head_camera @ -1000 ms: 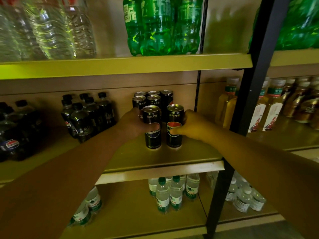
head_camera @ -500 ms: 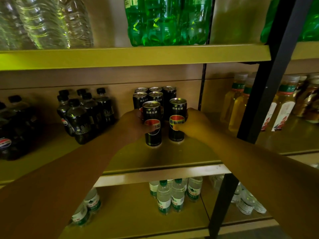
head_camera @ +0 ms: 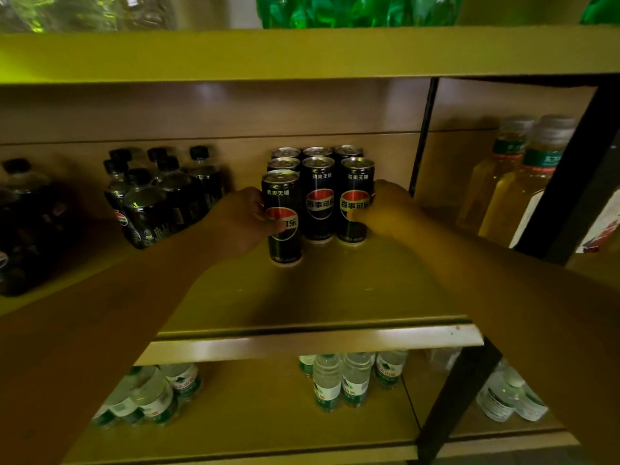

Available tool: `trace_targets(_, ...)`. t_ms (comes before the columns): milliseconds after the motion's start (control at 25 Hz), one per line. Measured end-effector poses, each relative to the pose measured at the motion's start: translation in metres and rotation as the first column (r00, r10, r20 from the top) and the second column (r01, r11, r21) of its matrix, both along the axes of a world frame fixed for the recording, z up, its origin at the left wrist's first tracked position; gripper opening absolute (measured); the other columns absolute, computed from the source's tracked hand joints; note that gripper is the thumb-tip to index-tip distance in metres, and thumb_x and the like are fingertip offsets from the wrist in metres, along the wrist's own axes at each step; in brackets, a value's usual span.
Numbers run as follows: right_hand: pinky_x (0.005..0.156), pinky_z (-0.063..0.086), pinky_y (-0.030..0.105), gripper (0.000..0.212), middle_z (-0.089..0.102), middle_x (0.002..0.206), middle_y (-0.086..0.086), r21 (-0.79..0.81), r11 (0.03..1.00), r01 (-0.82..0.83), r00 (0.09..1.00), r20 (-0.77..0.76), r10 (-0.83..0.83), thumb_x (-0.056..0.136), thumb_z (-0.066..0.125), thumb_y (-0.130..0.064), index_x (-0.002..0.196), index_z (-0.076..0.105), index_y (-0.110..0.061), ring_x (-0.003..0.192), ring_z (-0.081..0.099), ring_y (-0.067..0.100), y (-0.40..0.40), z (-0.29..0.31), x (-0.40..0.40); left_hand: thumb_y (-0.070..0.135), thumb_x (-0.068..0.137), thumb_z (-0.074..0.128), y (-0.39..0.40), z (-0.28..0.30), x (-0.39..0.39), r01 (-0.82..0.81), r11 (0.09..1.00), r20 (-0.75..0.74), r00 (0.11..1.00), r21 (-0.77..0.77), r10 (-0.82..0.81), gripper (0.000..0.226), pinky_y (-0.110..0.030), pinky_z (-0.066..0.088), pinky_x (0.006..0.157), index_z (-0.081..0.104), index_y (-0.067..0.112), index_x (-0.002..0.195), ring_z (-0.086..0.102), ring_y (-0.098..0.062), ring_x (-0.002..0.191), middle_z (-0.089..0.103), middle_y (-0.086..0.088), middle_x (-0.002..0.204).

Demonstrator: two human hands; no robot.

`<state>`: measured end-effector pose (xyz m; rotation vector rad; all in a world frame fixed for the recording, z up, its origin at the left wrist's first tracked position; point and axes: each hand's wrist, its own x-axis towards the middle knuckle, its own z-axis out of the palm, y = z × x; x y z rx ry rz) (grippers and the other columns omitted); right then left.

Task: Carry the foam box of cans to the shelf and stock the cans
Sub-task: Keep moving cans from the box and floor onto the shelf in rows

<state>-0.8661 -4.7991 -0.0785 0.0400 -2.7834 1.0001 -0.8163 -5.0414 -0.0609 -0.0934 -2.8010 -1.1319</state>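
Observation:
Several black cola cans stand in rows on the middle shelf (head_camera: 335, 297). My left hand (head_camera: 240, 223) grips the front left can (head_camera: 281, 199), which stands on the shelf a little ahead of the others. My right hand (head_camera: 389, 209) grips the right can (head_camera: 356, 182) of the second row, its base on the shelf next to the middle can (head_camera: 318, 196). More cans (head_camera: 317, 152) stand behind, against the back wall. The foam box is out of view.
Black cola bottles (head_camera: 161, 196) stand left of the cans, yellow drink bottles (head_camera: 516, 182) to the right behind a black upright post (head_camera: 577, 182). Water bottles (head_camera: 342, 380) fill the lower shelf. The upper shelf edge (head_camera: 302, 52) hangs close above, with green bottles (head_camera: 352, 10) on it.
Both hands have pushed their cans deeper onto the shelf; the right can now lines up with the row behind, the left can trails in front. The camera has moved closer.

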Motion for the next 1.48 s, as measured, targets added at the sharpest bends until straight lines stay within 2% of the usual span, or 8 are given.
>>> trace_targets(240,0.078,0.042,0.029,0.055,0.059,0.13,0.01,-0.015,1.0,-0.01,1.0,0.009,0.01,0.084,0.075,-0.022,0.131,0.049,-0.01,0.115,0.058,0.028,-0.001,-0.003,-0.014,0.029,0.087,0.073,-0.003,0.0,-0.006,-0.006,1.0,-0.007,1.0,-0.026,0.006,0.05,-0.02,0.039,0.059,0.052,0.015,0.13,0.055,-0.015,0.091,0.056,0.002,0.107)
trace_targets(680,0.077,0.045,0.029,0.067,0.056,0.13,0.011,-0.017,1.0,-0.008,0.996,0.09,0.009,0.081,0.077,-0.018,0.137,0.041,-0.008,0.118,0.056,0.029,-0.002,0.0,-0.011,0.029,0.088,0.07,-0.004,-0.006,-0.008,-0.004,1.0,-0.001,1.0,-0.001,0.004,0.051,-0.019,0.04,0.061,0.051,0.019,0.135,0.054,-0.008,0.086,0.057,0.005,0.111)
trace_targets(800,0.055,0.037,0.023,0.067,0.055,0.128,0.013,0.047,0.998,0.04,0.991,0.129,-0.046,0.083,0.076,-0.026,0.136,0.04,-0.006,0.099,0.057,0.024,0.002,0.003,0.008,0.033,0.083,0.076,-0.007,-0.006,0.001,-0.019,0.998,0.049,0.999,0.059,0.016,0.068,-0.029,0.047,0.081,0.045,0.015,0.142,0.058,-0.019,0.107,0.061,-0.001,0.124)
trace_targets(920,0.051,0.035,0.024,0.046,0.057,0.117,0.012,0.125,0.991,0.037,0.993,0.108,-0.051,0.089,0.068,-0.031,0.124,0.05,-0.007,0.072,0.045,0.013,0.004,0.009,0.036,0.045,0.08,0.076,-0.011,-0.003,0.015,-0.045,0.998,0.059,0.997,0.044,0.042,0.079,-0.033,0.048,0.087,0.041,0.015,0.144,0.057,-0.021,0.112,0.058,-0.004,0.132)
trace_targets(1040,0.073,0.048,0.03,0.045,0.056,0.116,0.006,0.252,0.964,-0.08,0.997,0.021,0.077,0.092,0.06,-0.04,0.125,0.054,-0.009,0.096,0.057,0.019,0.001,0.017,0.073,0.055,0.083,0.067,-0.011,0.009,0.044,-0.046,0.995,0.02,0.999,-0.085,0.047,0.074,-0.031,0.046,0.09,0.043,0.019,0.144,0.055,-0.023,0.119,0.053,-0.004,0.14)
trace_targets(1160,0.11,0.036,0.04,0.072,0.034,0.156,0.008,0.472,0.857,-0.207,0.973,0.006,0.231,0.093,0.054,-0.053,0.151,0.033,-0.018,0.139,0.037,0.03,-0.007,0.023,0.109,0.054,0.089,0.059,-0.006,0.02,0.081,0.004,0.953,-0.095,0.995,-0.303,-0.035,0.065,-0.029,0.045,0.09,0.044,0.024,0.145,0.055,-0.025,0.12,0.051,-0.008,0.141)
trace_targets(1320,0.114,0.024,0.036,0.07,0.022,0.161,0.004,0.444,0.851,-0.28,0.953,0.021,0.303,0.097,0.047,-0.053,0.154,0.025,-0.02,0.145,0.024,0.027,-0.023,0.029,0.159,0.057,0.089,0.055,0.001,0.023,0.117,0.038,0.885,-0.133,0.985,-0.464,-0.112,0.063,-0.032,0.046,0.091,0.039,0.036,0.146,0.054,-0.027,0.119,0.046,-0.007,0.142)
trace_targets(1480,0.115,0.021,0.036,0.07,0.019,0.162,0.003,0.498,0.832,-0.243,0.957,-0.018,0.29,0.098,0.044,-0.054,0.155,0.022,-0.022,0.147,0.02,0.026,-0.029,0.024,0.194,0.054,0.093,0.053,0.006,0.016,0.145,0.037,0.805,-0.173,0.97,-0.592,-0.172,0.067,-0.039,0.039,0.107,0.033,0.028,0.151,0.041,-0.033,0.136,0.036,-0.012,0.152)
